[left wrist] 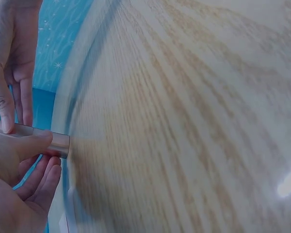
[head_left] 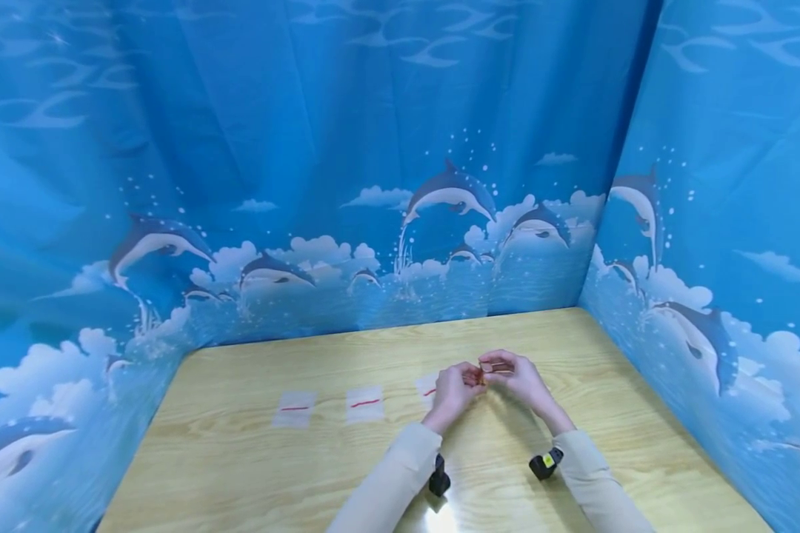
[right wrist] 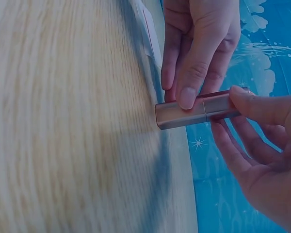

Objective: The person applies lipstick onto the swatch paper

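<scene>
A rose-gold lipstick tube (right wrist: 179, 115) with a seam around its middle is held between both hands over the right part of the table. My left hand (head_left: 455, 391) grips one end, its thumb lying along the side. The other end is pinched between thumb and fingers of my right hand (head_left: 518, 379). In the left wrist view the tube (left wrist: 61, 145) pokes out past the left thumb (left wrist: 36, 144). At the seam the two halves look joined. In the head view the fingers mostly cover the tube.
Left of the hands, a row of thin white paper pieces lies on the wooden table (head_left: 227, 459), each with a red stroke: a left one (head_left: 295, 419), a middle one (head_left: 365, 413) and one (head_left: 427, 383) partly behind the left hand. Blue dolphin-print curtains (head_left: 293, 185) border the table.
</scene>
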Demonstrator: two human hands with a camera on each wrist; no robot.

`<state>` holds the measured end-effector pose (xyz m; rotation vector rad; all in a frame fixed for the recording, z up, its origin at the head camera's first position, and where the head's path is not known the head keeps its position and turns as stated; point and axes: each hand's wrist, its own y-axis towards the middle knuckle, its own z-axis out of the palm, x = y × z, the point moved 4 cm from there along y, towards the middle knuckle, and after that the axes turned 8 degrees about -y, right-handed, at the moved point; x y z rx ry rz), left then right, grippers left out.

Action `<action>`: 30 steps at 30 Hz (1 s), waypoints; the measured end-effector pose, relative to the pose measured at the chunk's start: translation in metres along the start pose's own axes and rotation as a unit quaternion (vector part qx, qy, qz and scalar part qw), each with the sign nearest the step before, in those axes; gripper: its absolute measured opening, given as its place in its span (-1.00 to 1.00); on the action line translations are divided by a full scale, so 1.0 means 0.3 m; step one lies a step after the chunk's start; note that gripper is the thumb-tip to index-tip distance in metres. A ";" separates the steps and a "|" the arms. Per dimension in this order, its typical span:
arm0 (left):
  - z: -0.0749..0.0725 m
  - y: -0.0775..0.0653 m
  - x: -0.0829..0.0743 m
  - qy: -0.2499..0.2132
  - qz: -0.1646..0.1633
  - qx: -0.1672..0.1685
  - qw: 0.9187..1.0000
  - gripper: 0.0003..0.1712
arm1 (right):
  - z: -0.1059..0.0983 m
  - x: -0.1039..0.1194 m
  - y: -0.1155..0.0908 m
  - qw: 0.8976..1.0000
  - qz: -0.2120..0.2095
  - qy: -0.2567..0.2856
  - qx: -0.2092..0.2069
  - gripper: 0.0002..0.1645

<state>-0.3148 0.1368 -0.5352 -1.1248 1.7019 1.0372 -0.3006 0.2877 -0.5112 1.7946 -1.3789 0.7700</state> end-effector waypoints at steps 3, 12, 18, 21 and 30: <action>-0.005 -0.003 -0.003 -0.004 -0.009 0.006 1.000 -0.69 | 0.001 0.002 0.002 1.000 0.005 0.002 0.003 -0.59; -0.098 -0.023 -0.025 -0.009 -0.014 -0.023 1.000 -0.63 | -0.005 0.019 0.014 1.000 -0.008 0.001 0.000 -0.51; -0.198 -0.039 -0.012 0.001 0.010 -0.053 0.999 -0.75 | -0.029 0.043 0.018 0.999 0.008 -0.012 -0.033 -0.50; -0.243 -0.055 -0.006 0.000 0.010 -0.063 0.998 -0.76 | -0.042 0.059 0.008 0.998 0.020 -0.013 -0.055 -0.51; -0.339 -0.122 0.014 0.010 0.026 -0.074 0.997 -0.75 | -0.057 0.096 -0.039 0.988 0.021 -0.051 -0.144 -0.56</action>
